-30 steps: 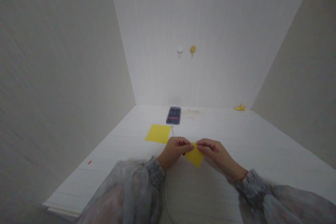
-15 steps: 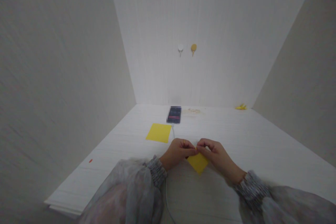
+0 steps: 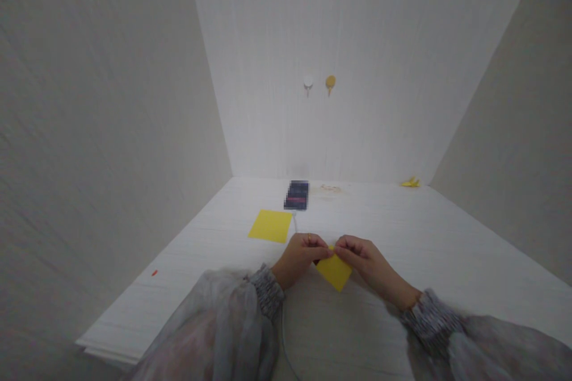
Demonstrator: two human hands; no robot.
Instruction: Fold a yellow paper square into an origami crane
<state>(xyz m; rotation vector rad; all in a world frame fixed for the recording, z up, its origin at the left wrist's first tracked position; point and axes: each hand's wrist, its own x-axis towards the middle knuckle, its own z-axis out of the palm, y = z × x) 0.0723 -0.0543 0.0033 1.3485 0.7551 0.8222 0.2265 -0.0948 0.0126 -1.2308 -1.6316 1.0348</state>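
Between my two hands is a piece of yellow paper [image 3: 336, 274], one corner pointing down toward me. My left hand [image 3: 306, 256], with a ring on one finger, pinches its upper left edge between thumb and fingers. On the other side, my right hand [image 3: 363, 256] pinches the paper close to its top corner. The fingertips of both hands almost meet there and cover part of the top edge. A flat yellow paper sheet [image 3: 270, 226] lies on the white table just beyond my left hand.
A pixelated phone [image 3: 297, 195] lies near the back wall, with a white cable [image 3: 283, 333] running toward me. A folded yellow paper piece [image 3: 410, 183] sits at the back right corner. A small red scrap [image 3: 154, 272] is at left. Two hooks [image 3: 330, 81] are on the wall.
The paper in my hands has shifted slightly up and left. My left fingertips have drawn a little away from my right ones, showing some yellow between them.
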